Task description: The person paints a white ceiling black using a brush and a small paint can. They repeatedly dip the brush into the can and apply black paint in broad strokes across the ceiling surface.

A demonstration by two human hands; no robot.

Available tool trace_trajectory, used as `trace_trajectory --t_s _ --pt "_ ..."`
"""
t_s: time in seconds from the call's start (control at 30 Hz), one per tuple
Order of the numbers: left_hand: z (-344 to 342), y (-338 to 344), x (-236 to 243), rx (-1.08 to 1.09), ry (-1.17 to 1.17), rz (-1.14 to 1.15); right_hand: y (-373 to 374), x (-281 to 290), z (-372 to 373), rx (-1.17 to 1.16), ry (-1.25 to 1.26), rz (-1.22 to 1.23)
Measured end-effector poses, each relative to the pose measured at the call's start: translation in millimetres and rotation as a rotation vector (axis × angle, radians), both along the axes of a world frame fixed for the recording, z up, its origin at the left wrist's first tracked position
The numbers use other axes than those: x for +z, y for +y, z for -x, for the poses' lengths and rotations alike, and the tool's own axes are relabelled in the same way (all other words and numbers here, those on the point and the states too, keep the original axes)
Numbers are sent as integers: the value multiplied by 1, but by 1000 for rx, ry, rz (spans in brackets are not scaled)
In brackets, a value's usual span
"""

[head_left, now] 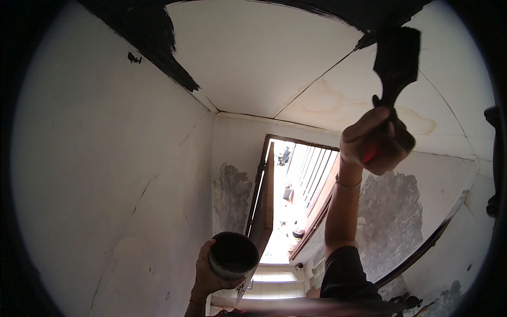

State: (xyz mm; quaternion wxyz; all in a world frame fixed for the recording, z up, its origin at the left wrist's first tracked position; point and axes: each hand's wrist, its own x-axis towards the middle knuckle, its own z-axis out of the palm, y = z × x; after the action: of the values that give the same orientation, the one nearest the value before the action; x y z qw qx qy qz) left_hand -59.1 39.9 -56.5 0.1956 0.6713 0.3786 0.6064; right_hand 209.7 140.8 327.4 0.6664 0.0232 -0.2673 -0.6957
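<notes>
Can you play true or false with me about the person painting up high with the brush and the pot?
1. The right hand holds a black paintbrush up at the ceiling. True.
2. The left hand holds a roller. False: it holds a round pot, dark inside.
3. The whole ceiling is black. False: it is mostly white, black only along its edges.
4. The doorway is open and bright. True.
</notes>
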Motion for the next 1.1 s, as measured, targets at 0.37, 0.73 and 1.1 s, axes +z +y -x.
trace_trajectory --t_s 0.37,0.73,1.1 --pt "4 -3 1 4 -3 9 -15 6 -4 75 15 111" --pt "2 -1 -2 -26 -21 23 -20 -5 -37 -174 -424 454" --pt "-4 1 5 -141 -19 86 -45 -7 -76 -212 -332 475"
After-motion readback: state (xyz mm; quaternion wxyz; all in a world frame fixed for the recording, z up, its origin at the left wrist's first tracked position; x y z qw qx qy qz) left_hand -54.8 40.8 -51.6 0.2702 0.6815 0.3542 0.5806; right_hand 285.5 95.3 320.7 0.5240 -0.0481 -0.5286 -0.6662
